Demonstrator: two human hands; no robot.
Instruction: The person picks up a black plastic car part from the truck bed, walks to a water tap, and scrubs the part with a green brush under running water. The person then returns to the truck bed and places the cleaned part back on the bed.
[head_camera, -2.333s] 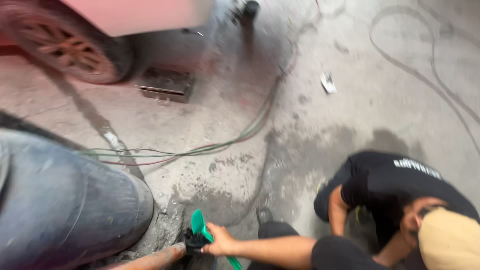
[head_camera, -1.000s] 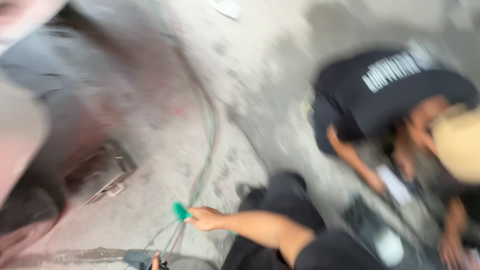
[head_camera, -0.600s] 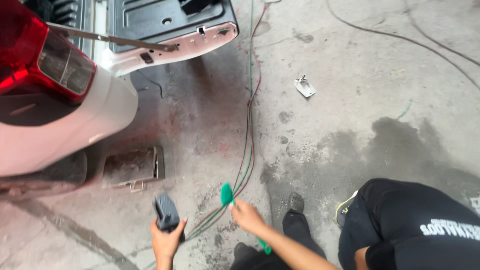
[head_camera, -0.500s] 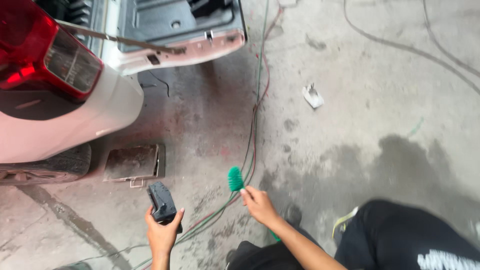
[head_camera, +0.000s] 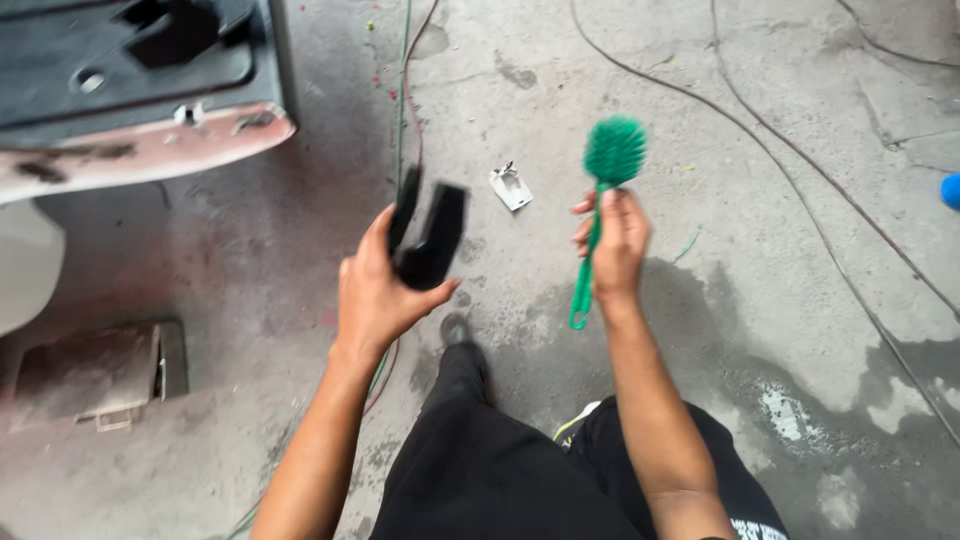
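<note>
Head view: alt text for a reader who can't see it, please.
Seen from above, the left hand holds a black U-shaped part and the right hand a green round-headed brush, bristles up, over a stained concrete floor crossed by cables.

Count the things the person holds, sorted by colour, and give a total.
Green: 1, the brush in the right hand
Black: 1, the part in the left hand
Total: 2

No packages, labels, signs, screens.
</note>
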